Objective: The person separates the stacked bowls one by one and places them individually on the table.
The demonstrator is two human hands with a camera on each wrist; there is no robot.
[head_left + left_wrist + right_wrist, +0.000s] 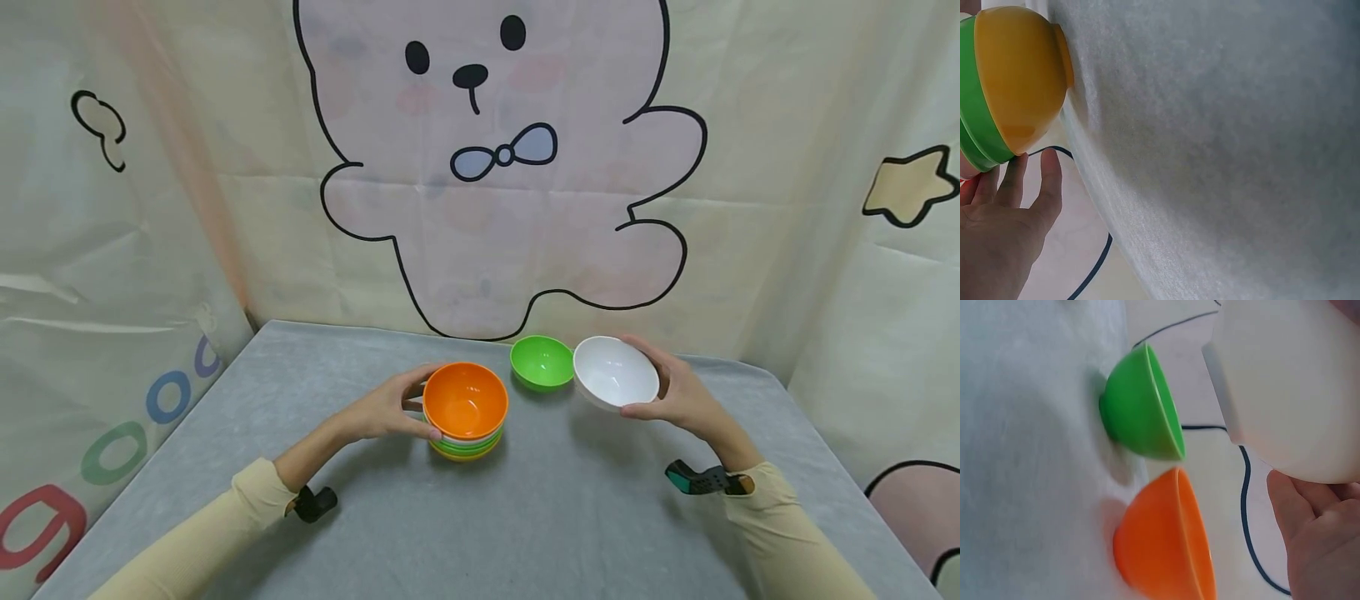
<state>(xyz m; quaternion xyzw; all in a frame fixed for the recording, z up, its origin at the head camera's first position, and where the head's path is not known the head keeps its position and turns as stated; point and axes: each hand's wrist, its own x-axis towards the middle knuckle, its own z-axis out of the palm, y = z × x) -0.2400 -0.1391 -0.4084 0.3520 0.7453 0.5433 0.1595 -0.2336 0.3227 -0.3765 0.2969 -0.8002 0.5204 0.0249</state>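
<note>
My left hand (395, 407) grips the side of a stack of nested bowls, its thumb at the front. An orange bowl (466, 402) tops the stack, with white and green rims beneath it and a yellow bowl (1022, 75) at the bottom. Whether the stack's foot touches the table is hard to tell. My right hand (670, 388) holds a white bowl (615, 372) by its right side, above the table and tilted towards me. Behind it stands a green bowl (542, 363). Another orange bowl (1160, 540), seen in the right wrist view, is hidden in the head view.
A grey cloth covers the table (525, 517). Behind it hangs a pale curtain (780, 167) printed with a cartoon animal, and the cloth's back edge lies close to the green bowl. Both wrists carry strapped dark devices.
</note>
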